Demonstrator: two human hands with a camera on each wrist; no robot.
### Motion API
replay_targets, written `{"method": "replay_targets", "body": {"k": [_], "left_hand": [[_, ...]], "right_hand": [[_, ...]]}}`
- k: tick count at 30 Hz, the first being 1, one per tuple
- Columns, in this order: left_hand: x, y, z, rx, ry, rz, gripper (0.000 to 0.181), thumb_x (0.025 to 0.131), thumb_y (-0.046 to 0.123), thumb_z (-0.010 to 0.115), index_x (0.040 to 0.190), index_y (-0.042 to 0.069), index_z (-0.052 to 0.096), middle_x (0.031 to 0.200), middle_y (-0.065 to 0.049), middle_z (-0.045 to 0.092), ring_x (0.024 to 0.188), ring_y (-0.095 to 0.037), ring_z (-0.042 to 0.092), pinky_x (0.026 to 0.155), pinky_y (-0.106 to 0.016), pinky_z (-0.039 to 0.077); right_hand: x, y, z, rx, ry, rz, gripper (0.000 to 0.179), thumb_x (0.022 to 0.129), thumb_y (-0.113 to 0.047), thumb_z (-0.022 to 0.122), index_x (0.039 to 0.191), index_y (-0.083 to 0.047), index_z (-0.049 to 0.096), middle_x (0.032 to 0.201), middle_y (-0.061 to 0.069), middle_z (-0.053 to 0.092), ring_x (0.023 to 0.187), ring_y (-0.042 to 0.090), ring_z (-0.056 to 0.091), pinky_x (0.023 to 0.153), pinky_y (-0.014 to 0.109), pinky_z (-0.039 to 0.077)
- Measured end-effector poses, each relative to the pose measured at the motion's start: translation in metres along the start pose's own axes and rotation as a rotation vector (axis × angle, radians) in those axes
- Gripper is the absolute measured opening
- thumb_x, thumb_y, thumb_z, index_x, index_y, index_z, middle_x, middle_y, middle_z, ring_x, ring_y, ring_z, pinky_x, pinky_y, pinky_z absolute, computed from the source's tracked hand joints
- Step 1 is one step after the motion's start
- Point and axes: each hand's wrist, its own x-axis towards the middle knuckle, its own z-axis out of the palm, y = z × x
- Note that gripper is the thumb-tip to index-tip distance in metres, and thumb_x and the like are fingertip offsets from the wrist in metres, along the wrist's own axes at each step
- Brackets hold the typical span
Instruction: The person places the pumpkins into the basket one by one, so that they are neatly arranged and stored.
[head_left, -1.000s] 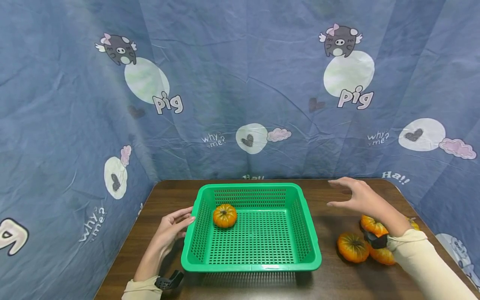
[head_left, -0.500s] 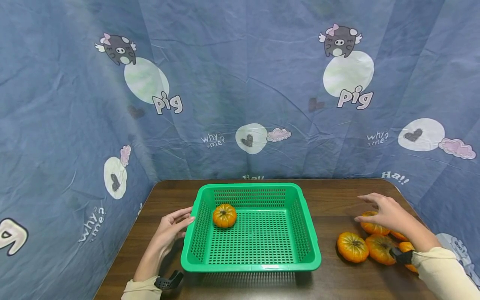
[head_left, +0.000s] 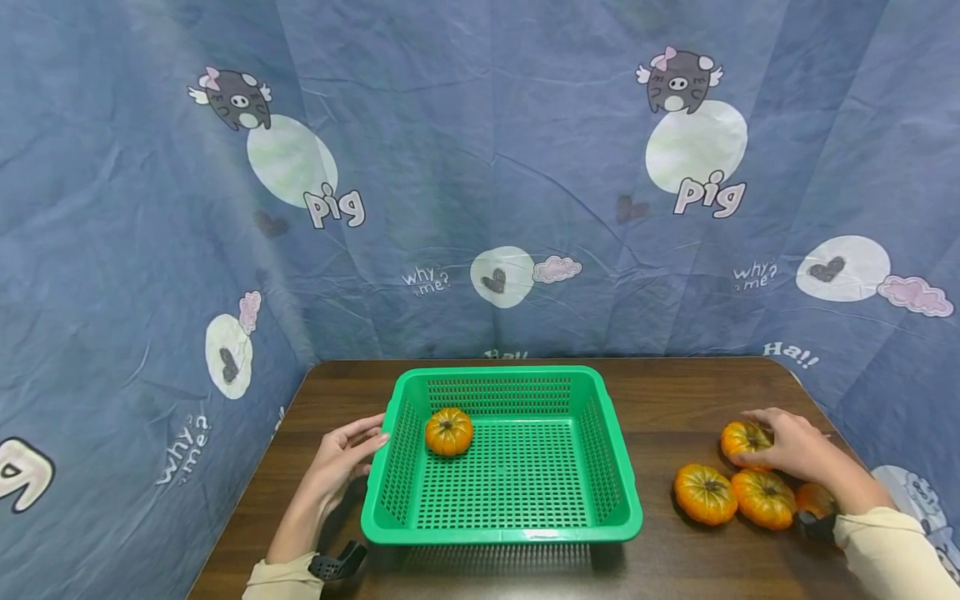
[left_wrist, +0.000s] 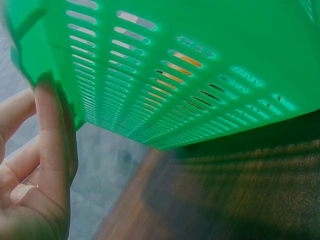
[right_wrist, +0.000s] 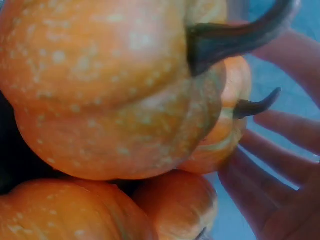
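A green basket (head_left: 501, 535) of slotted plastic stands on the table with one small orange pumpkin (head_left: 450, 432) in its back left. My left hand (head_left: 341, 458) holds the basket's left rim, thumb at the top edge and fingers at the outer side. In the left wrist view, those fingers (left_wrist: 52, 145) lie against the wall just below the rim. My right hand (head_left: 798, 446) reaches round the far pumpkin (head_left: 738, 439), thumb in front and fingers behind. The right wrist view shows the fingers (right_wrist: 282, 155) spread and fairly straight, fingertips right at a pumpkin (right_wrist: 212, 147).
More pumpkins cluster at the table's right: a front left one (head_left: 705, 495), one beside it (head_left: 765, 498), and one partly under my right wrist (head_left: 813, 500). The brown table (head_left: 652, 383) meets a blue printed cloth (head_left: 480, 167) at the back and sides.
My right hand has moved from near the basket rightward and down to the far pumpkin, its thumb and fingers now round it. The left hand and basket have stayed put.
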Motion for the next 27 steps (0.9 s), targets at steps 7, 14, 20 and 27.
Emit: {"method": "replay_targets", "body": {"k": [7, 14, 20, 27], "left_hand": [[-0.0002, 0.0002, 0.0001, -0.001, 0.001, -0.006, 0.057, 0.1, 0.016, 0.07, 0.15, -0.001, 0.05, 0.104, 0.008, 0.071, 0.088, -0.007, 0.072, 0.074, -0.03, 0.065], [0.0005, -0.0004, -0.0001, -0.006, -0.003, 0.002, 0.057, 0.1, 0.015, 0.07, 0.15, -0.002, 0.05, 0.103, 0.008, 0.071, 0.088, -0.007, 0.072, 0.073, -0.029, 0.065], [0.001, -0.0002, 0.0, -0.013, -0.001, -0.003, 0.057, 0.099, 0.014, 0.07, 0.15, -0.002, 0.05, 0.102, 0.008, 0.07, 0.086, -0.006, 0.072, 0.072, -0.028, 0.065], [0.0006, -0.0007, -0.0002, -0.018, -0.008, 0.009, 0.057, 0.1, 0.013, 0.07, 0.15, -0.004, 0.049, 0.103, 0.008, 0.07, 0.086, -0.006, 0.072, 0.071, -0.027, 0.064]], "right_hand": [[0.0, 0.0051, 0.0029, -0.002, 0.004, 0.021, 0.084, 0.07, -0.04, 0.093, 0.127, 0.014, 0.063, 0.118, 0.037, 0.066, 0.108, 0.057, 0.062, 0.085, 0.068, 0.053], [0.0, 0.0086, 0.0047, 0.01, -0.017, 0.05, 0.083, 0.072, -0.037, 0.094, 0.126, 0.016, 0.062, 0.117, 0.037, 0.066, 0.106, 0.056, 0.062, 0.086, 0.067, 0.053], [0.0003, 0.0082, 0.0067, 0.014, 0.015, 0.034, 0.082, 0.07, -0.038, 0.095, 0.125, 0.015, 0.063, 0.117, 0.036, 0.067, 0.107, 0.055, 0.062, 0.087, 0.067, 0.052], [-0.0006, 0.0072, 0.0102, 0.036, 0.064, -0.004, 0.082, 0.071, -0.041, 0.093, 0.127, 0.012, 0.064, 0.119, 0.035, 0.066, 0.108, 0.054, 0.062, 0.087, 0.067, 0.053]]}}
